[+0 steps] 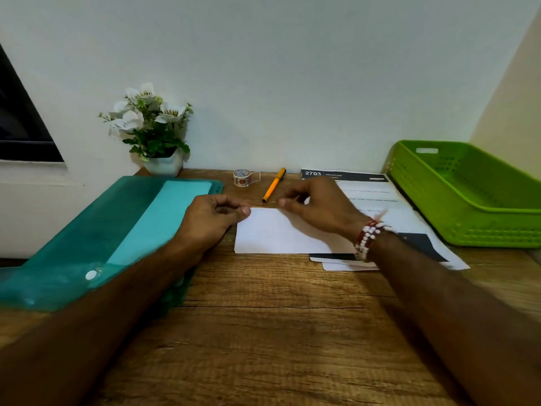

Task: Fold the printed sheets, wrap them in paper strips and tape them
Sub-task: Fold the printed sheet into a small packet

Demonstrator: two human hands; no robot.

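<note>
Step in hand: folding; this judgement comes from the white folded sheet lying blank side up with both hands at its far edge.
Folded sheet: flat on the counter, central, its 3 o'clock end overlapping the printed stack.
Left hand: at the sheet's 10 o'clock corner, its grip pinching that corner between thumb and curled fingers.
Right hand: at the far edge near 1 o'clock, fingers curled; I cannot tell whether its grip pinches the paper or only presses it.
Tape roll: at 12 o'clock, beyond the sheet, beside the orange pen.
Teal folder: at 9 o'clock.
Green basket: at 3 o'clock, past the stack.
Next move: probably squaring the edges and pressing the crease flat; wrapping and taping are not yet begun.
</note>
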